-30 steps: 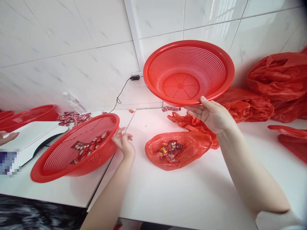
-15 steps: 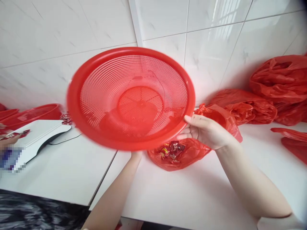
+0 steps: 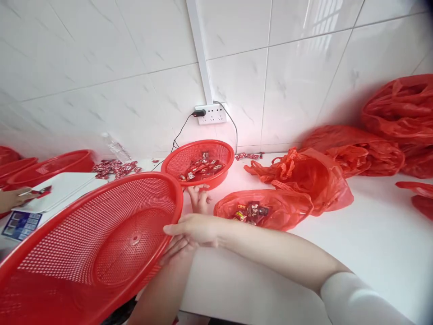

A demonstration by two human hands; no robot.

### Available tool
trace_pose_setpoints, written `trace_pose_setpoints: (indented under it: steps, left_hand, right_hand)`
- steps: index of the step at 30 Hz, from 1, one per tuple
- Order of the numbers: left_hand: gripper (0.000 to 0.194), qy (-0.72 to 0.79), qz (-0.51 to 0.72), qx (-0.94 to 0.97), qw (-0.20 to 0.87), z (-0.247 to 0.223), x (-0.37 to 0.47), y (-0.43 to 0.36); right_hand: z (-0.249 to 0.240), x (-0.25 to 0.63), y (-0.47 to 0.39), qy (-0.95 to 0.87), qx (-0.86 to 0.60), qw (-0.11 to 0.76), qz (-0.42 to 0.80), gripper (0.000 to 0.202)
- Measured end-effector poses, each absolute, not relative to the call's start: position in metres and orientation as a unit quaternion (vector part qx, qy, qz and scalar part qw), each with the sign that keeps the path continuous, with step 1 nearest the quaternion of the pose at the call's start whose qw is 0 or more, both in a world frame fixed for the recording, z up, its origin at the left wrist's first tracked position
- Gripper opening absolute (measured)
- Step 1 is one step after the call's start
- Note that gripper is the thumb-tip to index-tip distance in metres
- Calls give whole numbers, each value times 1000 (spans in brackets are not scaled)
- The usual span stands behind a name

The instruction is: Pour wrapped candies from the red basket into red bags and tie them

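Note:
A large red mesh basket [image 3: 135, 266], tilted, fills the lower left, and no contents show in it. My right hand [image 3: 192, 230] grips its right rim, thumb on the inner side and fingers outside. My left hand [image 3: 200, 199] reaches from beneath my right arm, fingers loosely curled and apart, with nothing visible in them. It is just in front of a smaller red basket [image 3: 221, 183], which holds several small wrapped packets [image 3: 203, 167]. To the right lies a red plastic bag [image 3: 291, 210] with several wrapped sweets [image 3: 252, 210] on it.
Red plastic bags [image 3: 368, 149] pile up along the right wall. A power strip [image 3: 212, 115] with cords is on the wall. At left are another person's hand [image 3: 13, 199] with a red packet, a white device [image 3: 71, 187], loose packets [image 3: 117, 168] and red baskets [image 3: 54, 167].
The large basket has swung left and down in my right hand, uncovering the smaller basket and the power strip. My left hand, formerly hidden behind it, is now in sight, off its rim.

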State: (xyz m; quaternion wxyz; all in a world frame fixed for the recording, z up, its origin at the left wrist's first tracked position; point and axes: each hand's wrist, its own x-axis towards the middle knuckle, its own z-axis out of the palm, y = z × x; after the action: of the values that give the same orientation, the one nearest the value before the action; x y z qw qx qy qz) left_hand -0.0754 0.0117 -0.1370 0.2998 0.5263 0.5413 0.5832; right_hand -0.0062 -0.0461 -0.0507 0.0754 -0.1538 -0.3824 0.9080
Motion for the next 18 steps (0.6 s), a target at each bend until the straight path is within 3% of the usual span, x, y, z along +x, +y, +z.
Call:
trace_pose_setpoints:
  steps: [8,15,18]
  left_hand:
    - [27,498,627,516,305,-150,-79,15]
    - [6,540,599,519,283,-156,-85,24]
    - [8,560,540,561,283,-149,-85,21]
  right_hand:
    - [-66,-61,-44,-387,-220,22,895,29]
    - [-85,-82,-37,-419,-227,90,875,23]
    - [-85,-61,-33,-480,-229,133,836,24]
